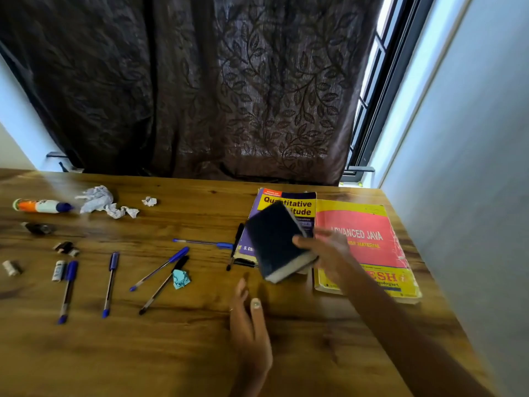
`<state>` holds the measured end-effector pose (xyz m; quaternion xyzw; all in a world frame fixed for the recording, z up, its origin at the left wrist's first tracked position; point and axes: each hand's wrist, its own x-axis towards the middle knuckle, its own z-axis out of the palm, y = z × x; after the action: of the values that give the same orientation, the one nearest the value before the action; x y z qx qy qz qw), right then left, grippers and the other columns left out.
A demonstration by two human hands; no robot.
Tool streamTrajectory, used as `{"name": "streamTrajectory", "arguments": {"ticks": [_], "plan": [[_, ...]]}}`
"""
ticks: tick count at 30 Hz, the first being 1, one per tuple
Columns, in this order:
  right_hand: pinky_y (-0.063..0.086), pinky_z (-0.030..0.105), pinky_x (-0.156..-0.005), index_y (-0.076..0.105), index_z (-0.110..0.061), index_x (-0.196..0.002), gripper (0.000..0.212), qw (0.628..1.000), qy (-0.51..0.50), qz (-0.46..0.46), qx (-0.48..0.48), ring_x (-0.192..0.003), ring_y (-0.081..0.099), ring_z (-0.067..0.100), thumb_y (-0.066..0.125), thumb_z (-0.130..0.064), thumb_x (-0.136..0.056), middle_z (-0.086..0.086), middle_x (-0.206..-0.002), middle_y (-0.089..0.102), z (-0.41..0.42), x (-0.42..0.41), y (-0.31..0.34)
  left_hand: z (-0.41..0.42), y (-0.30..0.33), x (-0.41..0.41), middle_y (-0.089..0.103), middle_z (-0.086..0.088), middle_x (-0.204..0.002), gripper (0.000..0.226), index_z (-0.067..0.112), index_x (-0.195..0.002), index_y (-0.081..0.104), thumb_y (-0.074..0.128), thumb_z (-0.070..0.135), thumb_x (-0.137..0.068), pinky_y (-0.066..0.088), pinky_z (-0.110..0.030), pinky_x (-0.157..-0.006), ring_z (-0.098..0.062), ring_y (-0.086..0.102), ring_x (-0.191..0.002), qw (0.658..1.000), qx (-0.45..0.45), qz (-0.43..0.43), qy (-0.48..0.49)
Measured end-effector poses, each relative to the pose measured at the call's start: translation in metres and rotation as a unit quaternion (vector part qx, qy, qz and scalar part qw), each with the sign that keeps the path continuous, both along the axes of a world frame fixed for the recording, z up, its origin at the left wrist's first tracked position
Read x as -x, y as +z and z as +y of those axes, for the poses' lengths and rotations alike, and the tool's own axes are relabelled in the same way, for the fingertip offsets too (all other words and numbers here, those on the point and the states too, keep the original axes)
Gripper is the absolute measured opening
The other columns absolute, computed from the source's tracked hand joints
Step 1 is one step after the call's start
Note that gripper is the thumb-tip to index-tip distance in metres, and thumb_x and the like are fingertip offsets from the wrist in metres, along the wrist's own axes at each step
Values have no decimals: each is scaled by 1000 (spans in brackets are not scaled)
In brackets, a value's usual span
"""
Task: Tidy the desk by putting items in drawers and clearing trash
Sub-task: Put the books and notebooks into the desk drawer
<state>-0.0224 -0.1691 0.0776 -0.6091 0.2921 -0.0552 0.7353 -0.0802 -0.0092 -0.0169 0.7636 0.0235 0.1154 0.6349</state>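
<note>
My right hand [326, 250] grips a thick dark blue book [276, 242] by its right edge, tilted above the purple and yellow "Quantitative Aptitude" book [286, 203]. Beside it lies the pink and yellow "Advanced Java" book [369, 245]. My left hand [249, 325] hovers over the wooden desk [186, 353] below the dark book, fingers straight and holding nothing. Several blue and black pens [160, 267] lie scattered at centre left. Crumpled white paper [98, 200], a small white scrap [149, 201] and a crumpled teal paper [181, 279] sit on the desk.
A glue bottle [41, 205] lies at the far left, with small dark and white items [65, 249] below it. A dark curtain [200, 81] hangs behind the desk. A wall [472, 167] borders the desk's right edge.
</note>
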Motion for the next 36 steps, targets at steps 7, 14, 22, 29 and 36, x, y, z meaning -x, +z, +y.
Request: {"name": "streamTrajectory", "arguments": {"ticks": [7,14,22,29,36], "plan": [[56,46,-84,59,-16,-108,55,989,59,113,-80,-99,64,27,85,-14,-60,9,-110,65,81,94,-56,72,-5,16,28,8,-148,100,32,-145,23,58,61,-55,30,-51,-110,-18,30,-136,986,88,127,-58],[49,20,-74,57,-23,-104,24,934,243,149,217,-91,60,6,66,-32,-84,-9,-98,61,89,103,-44,94,2,13,12,5,-157,85,28,-148,10,67,24,-85,17,-38,-117,-12,13,-143,979,-56,133,-146],[44,29,-82,60,-7,-112,34,931,-42,122,342,-101,56,26,63,-27,-85,10,-109,60,20,26,-34,99,-5,12,8,11,-157,87,38,-142,3,34,70,-67,13,-27,-112,-2,10,-139,972,-169,60,-154],[51,41,-84,60,-6,-108,33,946,-8,173,275,-94,62,29,65,-27,-83,12,-103,66,11,-24,-52,104,-5,3,22,18,-151,69,37,-144,19,48,44,-82,24,-32,-111,-4,23,-138,966,-212,8,-147],[47,47,-93,58,-9,-107,45,926,-21,239,293,-103,58,33,76,-32,-73,11,-107,64,18,-53,-50,106,-7,4,33,14,-147,66,35,-142,30,49,30,-79,34,-31,-104,-6,35,-132,964,-226,-13,-136]]}}
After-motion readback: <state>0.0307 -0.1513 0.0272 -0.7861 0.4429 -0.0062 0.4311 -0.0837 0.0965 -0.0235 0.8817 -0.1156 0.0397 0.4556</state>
